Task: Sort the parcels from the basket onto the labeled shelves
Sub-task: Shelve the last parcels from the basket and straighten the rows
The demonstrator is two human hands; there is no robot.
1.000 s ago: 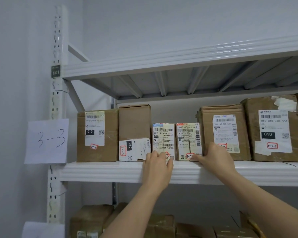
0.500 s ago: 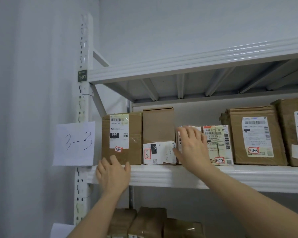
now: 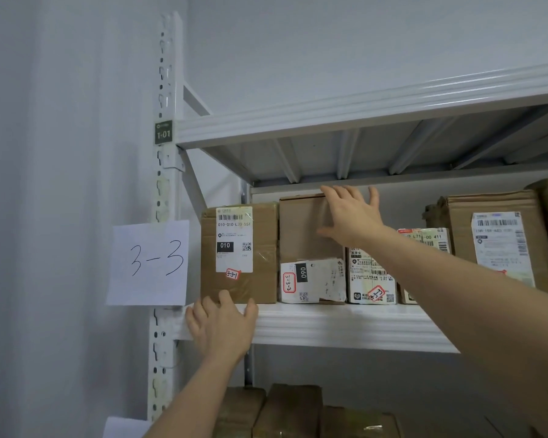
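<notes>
A row of cardboard parcels stands on the white shelf (image 3: 345,325) marked by a paper sign "3-3" (image 3: 148,263). My left hand (image 3: 222,327) rests flat on the shelf's front edge, fingertips touching the bottom of the leftmost parcel tagged 3-3-1 (image 3: 239,252). My right hand (image 3: 350,216) lies spread on the upper right front of the second parcel tagged 3-3-2 (image 3: 301,235), fingers straight. To the right stand a small parcel tagged 3-3-3 (image 3: 370,279), another small one (image 3: 424,238) partly behind my forearm, and a larger box (image 3: 494,235).
A white upright post (image 3: 165,184) with a "1-01" tag bounds the shelf on the left. An upper shelf (image 3: 361,115) hangs close above the parcels. More brown parcels (image 3: 291,412) sit on the shelf below. A grey wall lies to the left.
My right hand rose from the small parcels to the upper front of the second box. My left hand stayed at the shelf edge under the leftmost parcel. The view shifted slightly.
</notes>
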